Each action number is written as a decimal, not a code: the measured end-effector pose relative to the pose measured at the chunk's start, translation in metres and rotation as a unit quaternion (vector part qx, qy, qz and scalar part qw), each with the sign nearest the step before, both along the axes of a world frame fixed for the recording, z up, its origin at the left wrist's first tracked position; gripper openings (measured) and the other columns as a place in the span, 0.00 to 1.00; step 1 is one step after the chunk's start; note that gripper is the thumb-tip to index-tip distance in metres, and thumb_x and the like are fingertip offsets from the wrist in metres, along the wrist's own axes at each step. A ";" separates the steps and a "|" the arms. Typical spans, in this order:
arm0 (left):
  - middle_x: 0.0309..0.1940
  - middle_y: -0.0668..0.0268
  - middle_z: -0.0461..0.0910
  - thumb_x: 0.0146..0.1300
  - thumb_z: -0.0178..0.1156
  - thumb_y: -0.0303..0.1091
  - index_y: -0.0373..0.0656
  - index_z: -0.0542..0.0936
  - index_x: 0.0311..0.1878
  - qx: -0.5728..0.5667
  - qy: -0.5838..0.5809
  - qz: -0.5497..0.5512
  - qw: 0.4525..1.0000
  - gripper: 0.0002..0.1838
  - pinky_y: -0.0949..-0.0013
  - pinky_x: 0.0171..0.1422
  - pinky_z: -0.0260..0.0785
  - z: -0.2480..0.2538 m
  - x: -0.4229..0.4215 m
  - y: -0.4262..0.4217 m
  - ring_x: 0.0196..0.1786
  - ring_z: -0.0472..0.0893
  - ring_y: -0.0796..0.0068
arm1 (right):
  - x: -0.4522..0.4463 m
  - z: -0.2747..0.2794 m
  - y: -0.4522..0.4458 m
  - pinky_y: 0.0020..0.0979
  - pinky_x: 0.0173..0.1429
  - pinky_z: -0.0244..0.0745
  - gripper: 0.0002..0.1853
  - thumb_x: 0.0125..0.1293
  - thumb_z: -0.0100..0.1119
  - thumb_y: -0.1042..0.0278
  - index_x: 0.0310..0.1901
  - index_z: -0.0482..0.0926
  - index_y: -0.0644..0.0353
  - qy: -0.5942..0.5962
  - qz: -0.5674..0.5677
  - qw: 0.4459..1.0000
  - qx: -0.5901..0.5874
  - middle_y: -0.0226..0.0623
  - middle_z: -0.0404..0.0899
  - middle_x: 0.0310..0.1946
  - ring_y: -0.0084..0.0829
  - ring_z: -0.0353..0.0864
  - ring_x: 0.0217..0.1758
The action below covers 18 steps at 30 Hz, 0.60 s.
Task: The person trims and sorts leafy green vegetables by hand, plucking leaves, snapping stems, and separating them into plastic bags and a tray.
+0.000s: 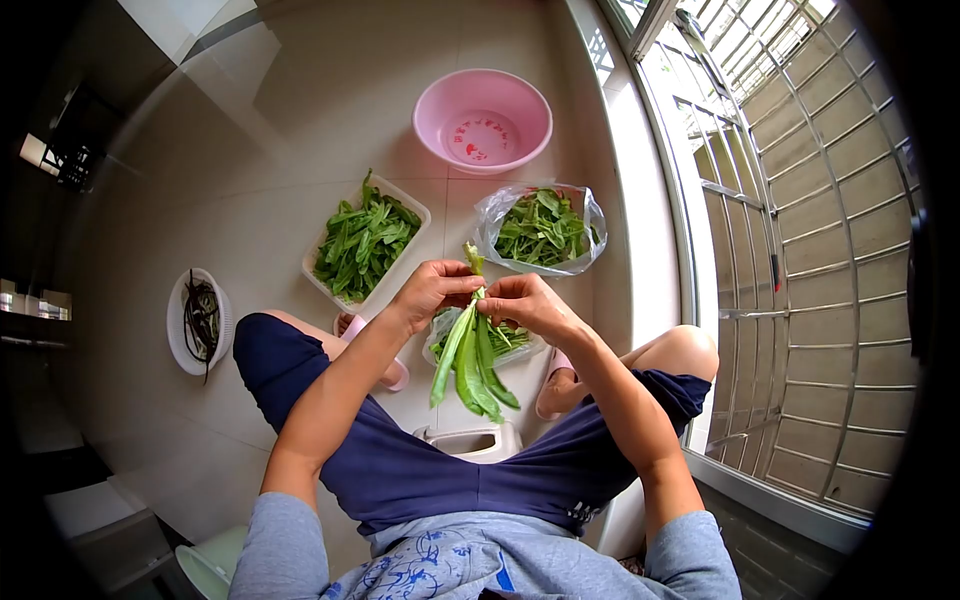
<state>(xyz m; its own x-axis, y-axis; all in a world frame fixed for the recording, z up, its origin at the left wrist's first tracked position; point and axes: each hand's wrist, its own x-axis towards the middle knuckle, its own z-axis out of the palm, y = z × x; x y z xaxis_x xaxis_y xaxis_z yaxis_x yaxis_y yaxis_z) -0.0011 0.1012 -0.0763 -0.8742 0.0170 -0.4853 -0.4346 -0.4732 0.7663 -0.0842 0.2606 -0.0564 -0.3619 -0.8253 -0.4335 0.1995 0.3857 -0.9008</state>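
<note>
A leafy green vegetable stalk [471, 362] is held up between both hands, its pale stem end pointing away from me and its long leaves hanging toward my lap. My left hand [436, 292] is closed around the stem's left side. Thumb and fingers of my right hand [526, 303] pinch it on the other side, where the leaves join. Beneath the hands lies a clear plastic bag [520, 355] with cut greens, partly hidden by the stalk. Beyond my left hand is a white rectangular tray [424, 218] heaped with leaves; past my right hand, an open plastic bag [597, 235] holds more.
A pink basin [426, 133] with a red print stands farther out on the tiled floor [290, 140]. At left, a white basket [180, 340] contains dark, thin strands. A window with metal bars [790, 270] runs along the right. A pale green container [205, 560] is at lower left.
</note>
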 end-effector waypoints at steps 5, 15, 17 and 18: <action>0.28 0.69 0.75 0.51 0.55 0.29 0.40 0.75 0.33 -0.005 -0.019 -0.010 1.000 0.06 0.77 0.38 0.67 0.003 0.000 -0.002 0.29 0.75 0.80 | 0.001 0.002 -0.002 0.20 0.23 0.62 0.12 0.50 0.54 0.63 0.26 0.75 0.66 0.047 0.004 0.999 -0.005 0.30 0.72 0.16 0.17 0.68 0.19; 0.28 0.69 0.75 0.53 0.54 0.31 0.39 0.74 0.34 0.004 0.006 -0.051 0.999 0.08 0.78 0.38 0.66 0.000 0.000 -0.001 0.29 0.74 0.82 | 0.002 -0.008 -0.001 0.22 0.24 0.63 0.14 0.48 0.48 0.65 0.26 0.75 0.69 0.078 -0.005 0.996 -0.035 0.33 0.72 0.16 0.20 0.68 0.18; 0.29 0.69 0.75 0.53 0.54 0.31 0.39 0.74 0.35 0.015 0.010 -0.057 0.998 0.08 0.78 0.39 0.66 -0.002 0.000 -0.003 0.30 0.74 0.82 | -0.001 -0.005 0.000 0.21 0.23 0.61 0.13 0.48 0.48 0.65 0.25 0.75 0.68 0.031 -0.005 0.999 -0.029 0.32 0.72 0.16 0.19 0.67 0.18; 0.29 0.69 0.75 0.53 0.54 0.31 0.39 0.74 0.36 0.023 0.017 -0.056 0.998 0.08 0.78 0.39 0.66 0.000 0.000 -0.003 0.30 0.74 0.82 | -0.002 -0.003 0.000 0.20 0.22 0.60 0.12 0.49 0.48 0.66 0.24 0.75 0.67 -0.016 -0.003 1.000 -0.023 0.31 0.72 0.16 0.18 0.65 0.17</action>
<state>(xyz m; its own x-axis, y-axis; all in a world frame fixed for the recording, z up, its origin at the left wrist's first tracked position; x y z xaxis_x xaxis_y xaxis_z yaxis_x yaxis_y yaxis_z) -0.0013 0.0983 -0.0759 -0.8810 0.1379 -0.4526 -0.4619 -0.4580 0.7595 -0.0860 0.2608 -0.0595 -0.3529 -0.8426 -0.4068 0.2314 0.3427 -0.9105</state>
